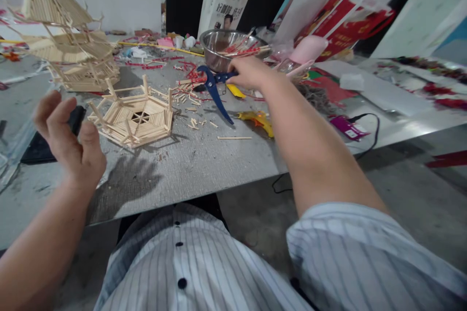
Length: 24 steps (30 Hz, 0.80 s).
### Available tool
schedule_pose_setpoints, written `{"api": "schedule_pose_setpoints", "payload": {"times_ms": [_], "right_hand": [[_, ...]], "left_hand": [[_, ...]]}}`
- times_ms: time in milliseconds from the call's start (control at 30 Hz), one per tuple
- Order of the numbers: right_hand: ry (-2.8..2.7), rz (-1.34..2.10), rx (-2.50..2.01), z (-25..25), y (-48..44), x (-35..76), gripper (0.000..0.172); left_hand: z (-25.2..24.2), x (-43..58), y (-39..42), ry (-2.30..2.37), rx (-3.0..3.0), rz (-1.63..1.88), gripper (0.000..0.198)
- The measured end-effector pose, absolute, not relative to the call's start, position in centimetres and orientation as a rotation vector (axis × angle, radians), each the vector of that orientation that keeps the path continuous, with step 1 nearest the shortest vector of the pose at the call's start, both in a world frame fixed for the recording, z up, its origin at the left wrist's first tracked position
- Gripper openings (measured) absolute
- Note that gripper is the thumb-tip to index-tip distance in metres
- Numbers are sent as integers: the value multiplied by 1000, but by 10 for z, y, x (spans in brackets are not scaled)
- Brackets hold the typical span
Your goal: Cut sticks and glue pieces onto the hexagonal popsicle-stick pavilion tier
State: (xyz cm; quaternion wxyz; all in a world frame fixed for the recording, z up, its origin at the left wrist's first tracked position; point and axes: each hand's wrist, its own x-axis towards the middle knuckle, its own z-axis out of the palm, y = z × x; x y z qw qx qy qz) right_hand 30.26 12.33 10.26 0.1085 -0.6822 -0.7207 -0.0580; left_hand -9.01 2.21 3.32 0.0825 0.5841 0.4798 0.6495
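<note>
My right hand (250,73) is closed on one handle of a blue hand cutter (216,92), with the other handle slanting down over the table. The cutter's hooked head points left, beside red-tipped sticks; my wrist partly hides what lies behind it. My left hand (71,138) is raised with its fingers apart and holds nothing. Right of it stands a hexagonal stick frame (136,119) with short upright posts. A dark flat object (40,148) lies behind my left hand. Below the cutter are a single stick (234,138) and a yellow glue gun (257,121), partly behind my forearm.
A tall stick pagoda model (73,51) stands at the back left. Behind my right hand is a steel bowl (217,51) with red-tipped sticks. Short stick pieces (193,124) are scattered mid-table. A purple box (349,129) with a black cord lies near the right edge.
</note>
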Motion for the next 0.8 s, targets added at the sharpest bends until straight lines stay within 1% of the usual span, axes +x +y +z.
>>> {"api": "schedule_pose_setpoints", "payload": {"times_ms": [33,67,167,233,333,433,533,700,800], "right_hand": [[-2041,-143,-1975,108,112,305,19],[-1927,-118,-1945,112,100,307,19],[-1612,34,-1807,119,59,304,17],[-1429,222,-1725,116,35,292,16],[-1183,526,-1616,100,11,266,12],[-1168,813,-1457,76,5,241,7],[-1158,1047,-1284,55,7,228,13],[-1100,1325,-1131,37,9,233,27],[-1189,1396,-1092,32,3,246,33]], "left_hand": [[32,-90,19,1265,2064,2028,44],[30,-90,15,1131,2223,2080,42],[31,-80,-2,864,2277,2035,42],[37,-65,-16,882,2118,1849,37],[47,-29,-27,766,2135,1412,45],[46,9,-20,840,2081,1194,42],[36,35,-6,934,1771,1064,44],[22,41,3,848,1359,991,22],[21,37,1,761,1284,986,19]]}}
